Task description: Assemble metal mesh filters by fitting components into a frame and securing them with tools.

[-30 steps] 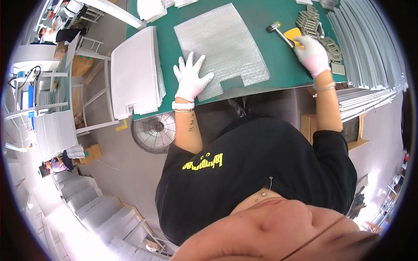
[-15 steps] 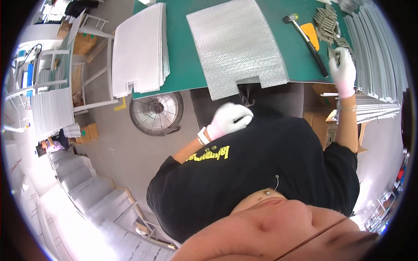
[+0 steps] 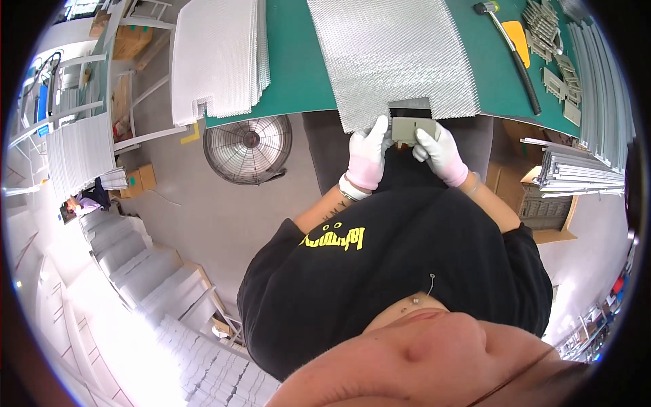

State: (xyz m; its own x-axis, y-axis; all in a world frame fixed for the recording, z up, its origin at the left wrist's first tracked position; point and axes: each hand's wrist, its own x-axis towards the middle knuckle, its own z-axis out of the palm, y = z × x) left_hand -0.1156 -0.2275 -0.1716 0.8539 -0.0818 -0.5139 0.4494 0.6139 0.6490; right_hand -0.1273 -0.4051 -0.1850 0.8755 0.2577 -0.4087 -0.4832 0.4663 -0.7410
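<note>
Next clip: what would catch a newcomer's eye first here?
Both white-gloved hands, left hand and right hand, hold a small grey block at the near edge of a big silvery mesh sheet on the green table. A round fan stands on the floor below left.

One silver mesh sheet (image 3: 393, 57) lies on one green table (image 3: 298, 74), with one stack of white mesh sheets (image 3: 217, 57) at the left. One hammer (image 3: 508, 47) lies far right, one floor fan (image 3: 247, 147) stands near left, and two gloved hands hold one grey clip (image 3: 412, 129).
</note>
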